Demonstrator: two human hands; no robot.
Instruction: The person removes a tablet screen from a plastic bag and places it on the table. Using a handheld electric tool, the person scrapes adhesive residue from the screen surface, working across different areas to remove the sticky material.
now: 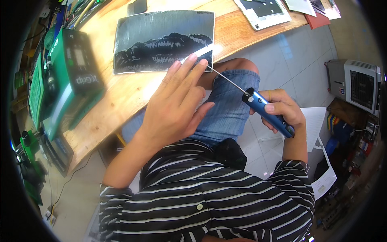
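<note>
A dark glass screen panel lies on the wooden table, its surface covered partly by a greyish, streaky film with a ragged border. My left hand reaches over the panel's near edge, fingers extended, with fingertips at its lower right part. In my right hand is a blue cylindrical handheld power tool with buttons. Its long thin metal shaft points up and left to the panel's lower right corner, by my left fingertips. Whether the shaft's tip touches the panel is hard to tell.
A green-and-black box stands on the wooden table at left. At the upper right lies an opened white tablet housing near the table edge. An air cooler and a white chair stand on the right.
</note>
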